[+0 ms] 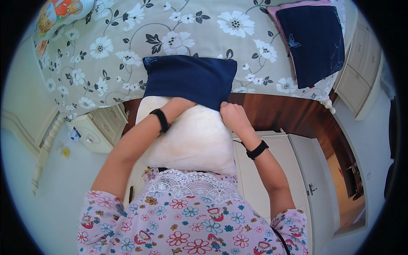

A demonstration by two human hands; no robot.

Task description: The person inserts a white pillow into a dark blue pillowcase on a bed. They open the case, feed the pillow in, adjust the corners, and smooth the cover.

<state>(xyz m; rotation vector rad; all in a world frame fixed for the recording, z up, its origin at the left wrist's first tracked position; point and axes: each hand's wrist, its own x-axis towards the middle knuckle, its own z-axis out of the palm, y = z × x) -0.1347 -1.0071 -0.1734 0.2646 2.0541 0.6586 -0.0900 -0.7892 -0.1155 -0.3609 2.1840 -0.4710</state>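
A white pillow (191,137) lies against my body, its far part inside a navy blue pillowcase (191,76) that rests on the bed's edge. My left hand (184,102) reaches in under the pillowcase's near edge, on top of the pillow; its fingers are hidden by the cloth, so what they hold does not show. At the right corner of the pillowcase's opening, my right hand (232,116) is closed on the navy fabric, beside the pillow's right side.
The bed has a floral bedsheet (237,24). A navy cushion (314,44) over pink fabric lies at its right, a printed pillow (60,14) at upper left. A cream nightstand (102,127) stands left, a cream cabinet (360,63) right. Dark wooden floor (264,110) shows beyond my right hand.
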